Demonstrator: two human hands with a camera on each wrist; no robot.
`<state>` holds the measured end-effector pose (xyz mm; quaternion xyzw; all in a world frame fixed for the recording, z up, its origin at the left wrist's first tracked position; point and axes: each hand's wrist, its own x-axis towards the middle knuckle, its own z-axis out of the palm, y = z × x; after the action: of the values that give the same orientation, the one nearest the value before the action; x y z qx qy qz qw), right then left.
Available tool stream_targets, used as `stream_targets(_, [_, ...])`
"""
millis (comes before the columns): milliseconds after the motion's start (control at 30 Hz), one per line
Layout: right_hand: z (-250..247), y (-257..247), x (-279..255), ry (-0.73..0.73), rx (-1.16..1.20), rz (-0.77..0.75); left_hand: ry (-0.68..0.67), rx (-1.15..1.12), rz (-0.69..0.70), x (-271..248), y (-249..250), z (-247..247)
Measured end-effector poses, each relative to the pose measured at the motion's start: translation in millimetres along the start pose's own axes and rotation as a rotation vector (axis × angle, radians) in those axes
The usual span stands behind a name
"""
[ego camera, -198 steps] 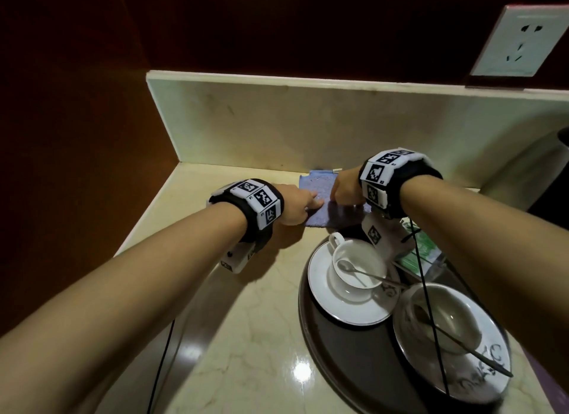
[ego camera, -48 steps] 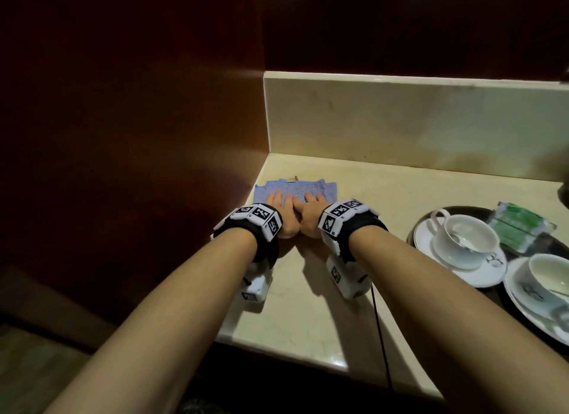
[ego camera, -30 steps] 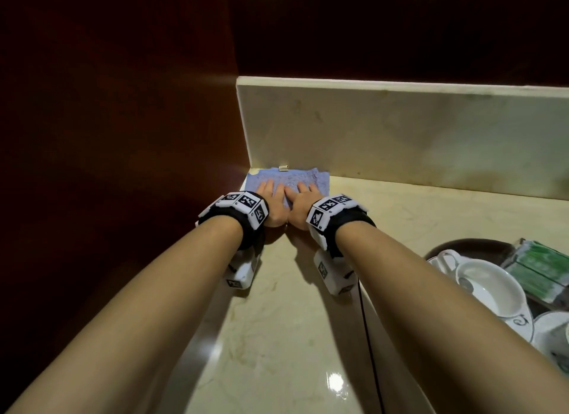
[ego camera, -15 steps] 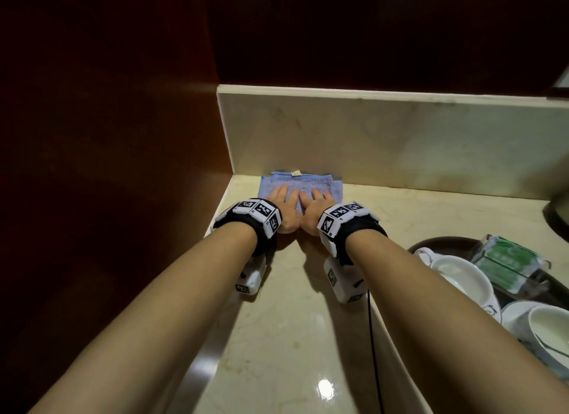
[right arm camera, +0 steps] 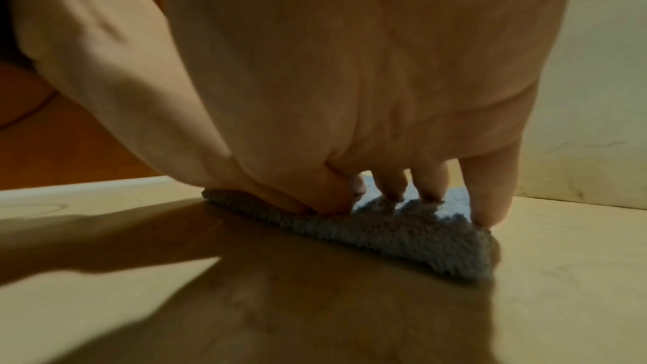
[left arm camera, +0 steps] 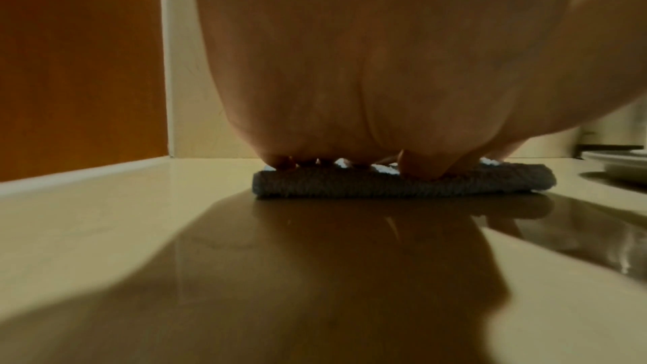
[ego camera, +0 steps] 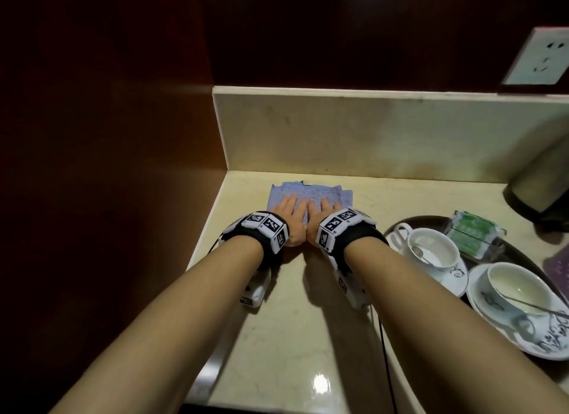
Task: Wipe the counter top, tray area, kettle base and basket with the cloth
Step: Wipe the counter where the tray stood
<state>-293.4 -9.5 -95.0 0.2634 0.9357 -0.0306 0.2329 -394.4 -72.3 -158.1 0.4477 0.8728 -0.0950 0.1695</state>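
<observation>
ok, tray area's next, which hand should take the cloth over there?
Right, probably. Both hands press flat on the cloth, but the right hand lies on the side nearer the tray with its cups. The left hand would have to cross over it.

Bare counter top (ego camera: 295, 330) toward the viewer, backsplash (ego camera: 354, 136) close ahead, wood wall (ego camera: 123, 198) left, tray (ego camera: 523, 259) right, probably crowded
</observation>
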Motion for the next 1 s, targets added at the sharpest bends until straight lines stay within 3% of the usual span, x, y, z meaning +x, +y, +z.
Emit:
stream_targets(300, [27,-14,-67,-0.017,-0.048,-0.037,-0.010,0.013,0.037,-61,10,29])
stream_targets(833, [87,-41,-187,0.053,-0.027,-0.143,0.016,-0.110,-0.057,-219,48,59])
stream_targets(1000, [92,-57,-225,0.056,-0.042,-0.175,-0.008,-0.106,-0.060,-242,41,75])
